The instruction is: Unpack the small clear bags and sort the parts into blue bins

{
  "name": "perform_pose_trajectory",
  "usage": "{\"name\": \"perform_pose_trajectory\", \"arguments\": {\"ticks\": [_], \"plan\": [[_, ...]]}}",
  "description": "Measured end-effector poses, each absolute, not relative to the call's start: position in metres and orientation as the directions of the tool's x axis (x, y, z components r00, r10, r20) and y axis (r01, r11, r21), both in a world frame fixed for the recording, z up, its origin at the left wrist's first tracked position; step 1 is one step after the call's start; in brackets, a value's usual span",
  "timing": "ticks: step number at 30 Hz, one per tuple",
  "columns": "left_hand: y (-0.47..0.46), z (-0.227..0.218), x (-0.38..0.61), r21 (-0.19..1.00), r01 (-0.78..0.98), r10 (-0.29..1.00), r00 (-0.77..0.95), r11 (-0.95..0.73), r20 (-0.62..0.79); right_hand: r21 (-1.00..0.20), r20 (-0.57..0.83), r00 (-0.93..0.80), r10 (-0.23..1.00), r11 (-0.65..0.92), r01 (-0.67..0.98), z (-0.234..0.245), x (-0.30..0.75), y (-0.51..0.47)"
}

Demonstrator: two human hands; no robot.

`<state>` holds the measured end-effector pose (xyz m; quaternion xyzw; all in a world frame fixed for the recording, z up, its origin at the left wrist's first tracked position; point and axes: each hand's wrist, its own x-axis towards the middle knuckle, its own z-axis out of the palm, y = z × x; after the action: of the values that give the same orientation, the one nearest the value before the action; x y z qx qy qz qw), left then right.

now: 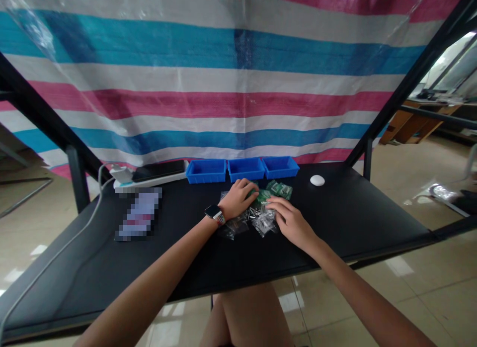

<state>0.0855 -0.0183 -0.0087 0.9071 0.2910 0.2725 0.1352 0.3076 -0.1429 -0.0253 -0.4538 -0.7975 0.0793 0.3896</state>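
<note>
Our left hand [238,198] curled over the green circuit boards [279,189], whether gripping we couldn't tell; our right hand [292,222] lay open on the bagged parts [263,221], seemingly steadying the pile.

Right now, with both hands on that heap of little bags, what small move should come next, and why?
Probably lifting one bag clear of the heap. The left hand and right hand both lie on the overlapping clear bags, green parts and metal pins jumbled; whether either grips one is unclear. Three blue bins stand just behind them.
</note>
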Motion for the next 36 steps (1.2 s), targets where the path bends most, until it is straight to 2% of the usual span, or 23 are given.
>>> {"name": "perform_pose_trajectory", "arguments": {"ticks": [4,8,11,15,18,20,22,24,27,28,32,34,36], "plan": [[-0.035,-0.013,0.078,0.443,0.548,0.704,0.542,-0.710,0.459,-0.488,0.587,-0.217,0.780,0.555,0.674,-0.026,0.317,-0.125],[-0.061,-0.011,0.085,0.484,0.609,0.772,0.412,-0.628,0.484,-0.488,0.519,-0.304,0.799,0.569,0.662,-0.025,0.309,-0.102],[-0.077,-0.009,0.100,0.586,0.577,0.813,0.287,-0.569,0.506,-0.437,0.461,-0.385,0.799,0.582,0.686,-0.022,0.299,-0.090],[-0.081,-0.005,0.109,0.752,0.497,0.891,0.110,-0.432,0.439,-0.399,0.405,-0.466,0.787,0.610,0.685,-0.010,0.300,-0.086],[-0.070,0.005,0.096,0.781,0.488,0.901,0.026,-0.390,0.434,-0.360,0.397,-0.520,0.756,0.649,0.670,0.008,0.307,-0.098],[-0.058,0.014,0.083,0.753,0.478,0.883,0.119,-0.452,0.454,-0.341,0.427,-0.521,0.739,0.665,0.664,0.019,0.303,-0.116],[-0.045,0.022,0.071,0.741,0.367,0.821,0.360,-0.562,0.444,-0.326,0.449,-0.524,0.724,0.678,0.658,0.025,0.290,-0.139],[-0.031,0.027,0.066,0.688,0.278,0.685,0.588,-0.670,0.430,-0.293,0.452,-0.562,0.692,0.711,0.639,0.023,0.269,-0.163],[-0.012,0.021,0.071,0.560,0.207,0.490,0.764,-0.802,0.419,-0.232,0.376,-0.623,0.686,0.720,0.654,0.009,0.236,-0.187],[-0.006,0.017,0.074,0.552,0.190,0.461,0.790,-0.812,0.405,-0.219,0.362,-0.597,0.716,0.688,0.692,0.003,0.229,-0.190],[0.003,-0.002,0.078,0.558,0.210,0.474,0.793,-0.803,0.383,-0.155,0.348,-0.525,0.777,0.600,0.785,-0.005,0.225,-0.182],[0.001,-0.006,0.073,0.571,0.238,0.515,0.762,-0.786,0.392,-0.080,0.362,-0.562,0.743,0.626,0.776,-0.003,0.234,-0.170],[-0.005,-0.005,0.066,0.572,0.284,0.559,0.732,-0.769,0.389,0.015,0.378,-0.649,0.660,0.697,0.717,0.000,0.245,-0.155]]}}
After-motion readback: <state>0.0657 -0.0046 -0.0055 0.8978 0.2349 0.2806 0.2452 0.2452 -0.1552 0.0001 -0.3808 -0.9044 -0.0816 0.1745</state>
